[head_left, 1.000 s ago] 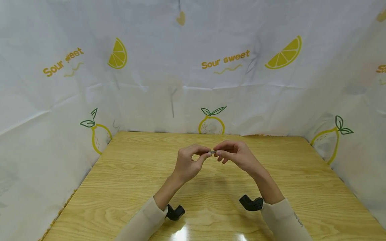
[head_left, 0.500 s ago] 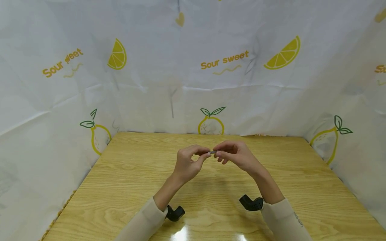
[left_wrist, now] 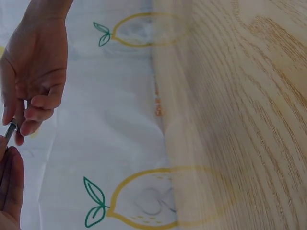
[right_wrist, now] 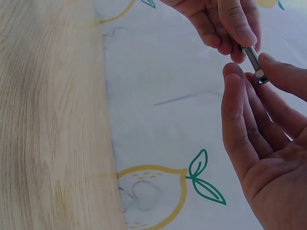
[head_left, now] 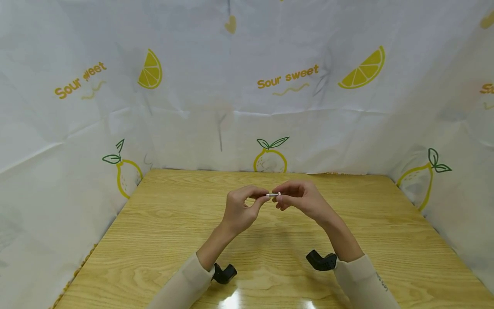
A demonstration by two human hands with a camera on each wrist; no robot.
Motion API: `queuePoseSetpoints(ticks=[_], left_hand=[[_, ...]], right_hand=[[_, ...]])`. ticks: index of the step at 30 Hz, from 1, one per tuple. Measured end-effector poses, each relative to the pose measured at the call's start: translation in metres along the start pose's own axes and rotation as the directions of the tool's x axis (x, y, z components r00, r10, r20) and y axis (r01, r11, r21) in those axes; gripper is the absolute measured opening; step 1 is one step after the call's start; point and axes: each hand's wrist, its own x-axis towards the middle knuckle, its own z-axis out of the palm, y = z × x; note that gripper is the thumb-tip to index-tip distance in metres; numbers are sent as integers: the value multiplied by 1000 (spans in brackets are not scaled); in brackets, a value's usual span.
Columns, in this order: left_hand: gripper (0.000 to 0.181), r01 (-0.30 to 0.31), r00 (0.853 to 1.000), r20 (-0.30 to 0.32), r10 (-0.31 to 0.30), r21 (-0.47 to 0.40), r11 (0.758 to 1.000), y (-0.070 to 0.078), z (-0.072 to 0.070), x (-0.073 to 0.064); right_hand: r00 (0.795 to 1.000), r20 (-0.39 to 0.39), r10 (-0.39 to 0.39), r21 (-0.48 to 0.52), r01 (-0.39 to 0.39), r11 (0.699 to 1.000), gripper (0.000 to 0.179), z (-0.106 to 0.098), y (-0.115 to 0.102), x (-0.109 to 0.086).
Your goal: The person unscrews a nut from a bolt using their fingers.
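Over the table's middle, both hands meet at a small silver bolt (right_wrist: pixel 253 57), also visible in the head view (head_left: pixel 272 195). My left hand (head_left: pixel 241 208) pinches one end between thumb and fingertips, hiding that end. Threads show along the bare shaft. On the other end sits a shiny hex nut (right_wrist: pixel 260 77). My right hand (head_left: pixel 305 199) has its thumb and fingertips around this nut, the remaining fingers spread loosely below. In the left wrist view the bolt (left_wrist: pixel 10 131) slants between the two sets of fingertips.
Below the hands lies a wood-grain table (head_left: pixel 173 240). A white lemon-print sheet (head_left: pixel 193 137) hangs behind it and along both sides. Black camera mounts (head_left: pixel 322 261) are strapped at both wrists, by the light sleeves.
The right fingertips have shifted slightly and loosened around the bolt's end, so the nut now shows between them. The left hand has kept its hold in the same place.
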Motion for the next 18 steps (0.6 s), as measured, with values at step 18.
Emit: queuePoseSetpoints(ticks=[18], left_hand=[[7,8,1000,-9,-8,-2,1000,0,1,0]], right_hand=[[1000,-13,5,60,-4,998,24,0,2,0]])
